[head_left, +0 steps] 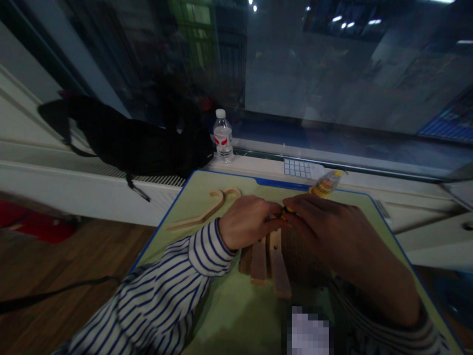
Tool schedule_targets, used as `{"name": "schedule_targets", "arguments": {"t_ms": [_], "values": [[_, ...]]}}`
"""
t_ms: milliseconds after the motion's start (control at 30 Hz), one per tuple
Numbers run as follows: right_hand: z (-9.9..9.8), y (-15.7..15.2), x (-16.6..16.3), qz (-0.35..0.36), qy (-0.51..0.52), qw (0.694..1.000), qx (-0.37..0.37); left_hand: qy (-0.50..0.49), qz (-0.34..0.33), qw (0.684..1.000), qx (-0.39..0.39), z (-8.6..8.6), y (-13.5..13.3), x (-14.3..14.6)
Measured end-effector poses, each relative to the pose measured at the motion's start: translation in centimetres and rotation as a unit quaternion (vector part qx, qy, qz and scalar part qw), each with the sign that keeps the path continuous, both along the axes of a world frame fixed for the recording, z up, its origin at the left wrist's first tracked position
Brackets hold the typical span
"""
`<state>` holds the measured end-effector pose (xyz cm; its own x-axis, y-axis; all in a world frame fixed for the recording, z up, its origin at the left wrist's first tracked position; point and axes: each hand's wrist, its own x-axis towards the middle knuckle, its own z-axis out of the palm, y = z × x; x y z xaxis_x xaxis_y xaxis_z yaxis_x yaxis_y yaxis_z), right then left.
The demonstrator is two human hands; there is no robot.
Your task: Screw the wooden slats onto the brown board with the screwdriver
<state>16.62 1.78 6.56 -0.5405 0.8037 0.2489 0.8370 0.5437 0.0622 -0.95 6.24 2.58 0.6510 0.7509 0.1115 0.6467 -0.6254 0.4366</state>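
Note:
My left hand (246, 222) and my right hand (338, 234) meet above the middle of the table, fingertips closed around a small black-and-yellow piece (288, 210). Most of that piece is hidden by the fingers, so its kind does not show. Just below my hands, two light wooden strips (280, 271) with small holes point towards me, lying on a brown block (306, 256). Left of my left hand, slim wooden pieces with hooked ends (212, 209) rest on the green tabletop (236, 315). Behind my right hand is a clear bottle with yellow markings (327, 184).
On the window ledge stand a water bottle (223, 138) and a black bag (148, 145). A sheet with a blue grid (297, 168) lies there too, beyond the table's blue rim (273, 184). A pixelated patch covers part of the near edge.

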Motion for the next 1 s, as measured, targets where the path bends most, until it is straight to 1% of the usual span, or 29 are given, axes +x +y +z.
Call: {"name": "schedule_targets", "arguments": {"t_ms": [367,667,1000], "values": [[-0.17,0.14,-0.09,-0.01,-0.011,1.0,0.004,0.01,-0.008,1.0,-0.007,-0.01,-0.13,-0.08],[-0.16,0.12,0.02,-0.018,-0.014,0.999,0.025,0.022,0.034,0.999,0.025,-0.11,-0.35,0.27],[-0.44,-0.03,-0.1,-0.011,-0.016,0.999,0.031,0.024,0.036,0.998,0.036,-0.41,-0.17,0.13]]}}
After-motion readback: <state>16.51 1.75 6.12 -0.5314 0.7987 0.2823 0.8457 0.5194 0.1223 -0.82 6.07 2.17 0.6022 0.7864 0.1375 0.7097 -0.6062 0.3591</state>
